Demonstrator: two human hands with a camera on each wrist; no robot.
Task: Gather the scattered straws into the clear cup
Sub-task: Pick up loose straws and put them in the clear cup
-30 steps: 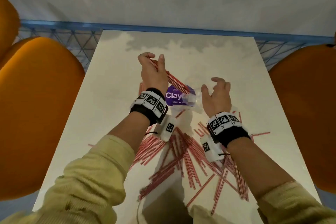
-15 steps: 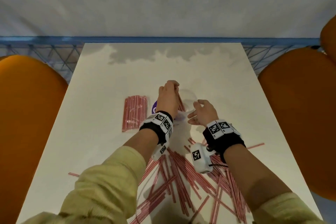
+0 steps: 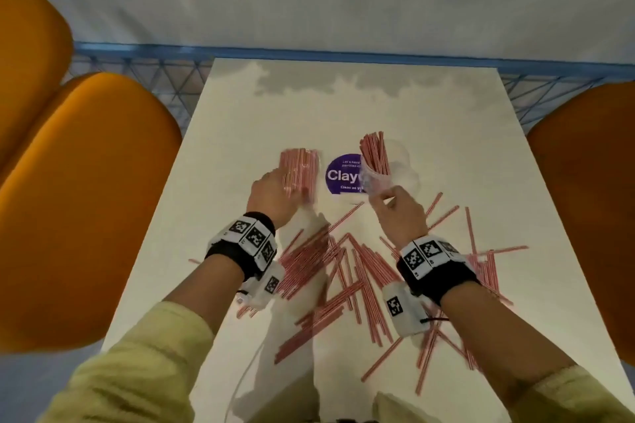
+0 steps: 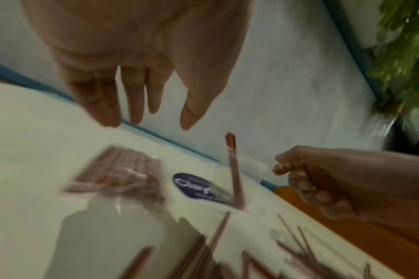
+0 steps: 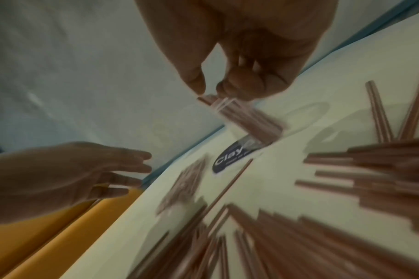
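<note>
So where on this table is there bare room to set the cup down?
The table's far end, beyond the purple sticker and clear cup, is bare. So is the left strip beside the straw packet. The near middle and right are crowded with scattered straws.

Round purple sticker [image 3: 343, 176] on the table [image 3: 446, 134], white lettering "Clay" cut off by the clear cup [image 3: 391, 172], small lines above and below partly legible, "Let's keep", "Clean as".
</note>
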